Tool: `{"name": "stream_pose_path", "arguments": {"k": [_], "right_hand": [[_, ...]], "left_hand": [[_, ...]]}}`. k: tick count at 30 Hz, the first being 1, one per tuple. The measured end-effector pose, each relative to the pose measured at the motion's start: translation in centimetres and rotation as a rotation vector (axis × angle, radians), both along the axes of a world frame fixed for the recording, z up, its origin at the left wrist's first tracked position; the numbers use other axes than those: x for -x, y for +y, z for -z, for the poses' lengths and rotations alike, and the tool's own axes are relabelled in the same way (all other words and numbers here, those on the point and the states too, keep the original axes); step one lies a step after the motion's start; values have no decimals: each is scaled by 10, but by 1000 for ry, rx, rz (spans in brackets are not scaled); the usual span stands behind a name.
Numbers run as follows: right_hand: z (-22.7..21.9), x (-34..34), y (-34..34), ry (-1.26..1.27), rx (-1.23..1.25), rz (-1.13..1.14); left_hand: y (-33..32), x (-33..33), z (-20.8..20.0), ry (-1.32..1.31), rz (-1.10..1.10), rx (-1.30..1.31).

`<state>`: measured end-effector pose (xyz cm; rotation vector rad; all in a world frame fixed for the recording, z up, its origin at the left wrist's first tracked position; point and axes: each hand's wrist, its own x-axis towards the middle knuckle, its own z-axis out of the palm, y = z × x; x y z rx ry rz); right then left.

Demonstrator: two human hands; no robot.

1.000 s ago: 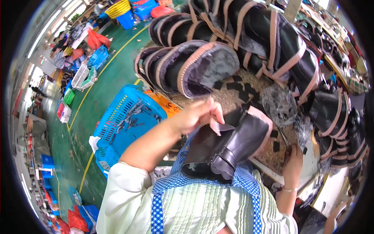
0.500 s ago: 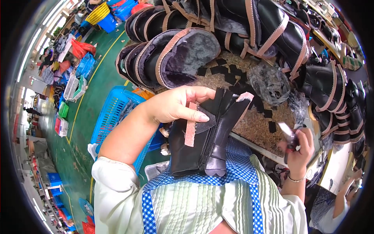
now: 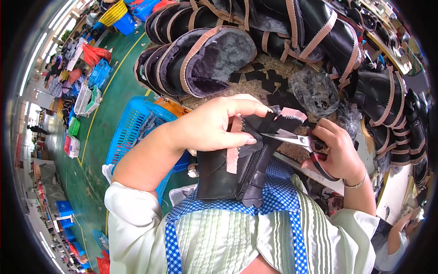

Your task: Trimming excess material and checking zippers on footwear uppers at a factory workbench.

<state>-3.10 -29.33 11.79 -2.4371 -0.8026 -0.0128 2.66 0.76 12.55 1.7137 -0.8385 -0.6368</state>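
Note:
A black boot (image 3: 216, 176) with a zip down its side lies across my lap on a blue checked apron (image 3: 278, 185). My left hand (image 3: 214, 123) grips its upper part, thumb on the near face and fingers over the top. Under that hand hangs a pink zigzag-edged strip (image 3: 232, 157); another pink end (image 3: 293, 114) sticks out past the zip. In my right hand (image 3: 335, 153) are scissors (image 3: 297, 139) with dark red-and-black handles. Their blades, slightly apart, point left at the boot near the top of the zip; whether they touch it I cannot tell.
Several black fur-lined boots with pink edging (image 3: 219, 59) crowd the worktable (image 3: 255, 89). Black scraps (image 3: 269, 82) and crumpled clear plastic (image 3: 315, 93) lie among them. A blue basket (image 3: 123, 132) stands at left on the green floor. Another person's arm (image 3: 399, 233) shows at lower right.
My right hand has brought the scissors up and left to the boot, blades now at the zip's upper end. My left hand and the boot's top have shifted slightly right.

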Motion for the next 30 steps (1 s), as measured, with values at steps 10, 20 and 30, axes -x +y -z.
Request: {"name": "stream_pose_path", "arguments": {"k": [10,20,30], "right_hand": [[16,-9,-12,22,-100,-163],[80,26,-84,-32,-19,581],[32,-2,-11,976,-969,-319]], "left_hand": [[-15,3,-10,57,0,30],[-2,-8,-1,220,-10,56],[-87,14,-12,-119,81,533]]}}
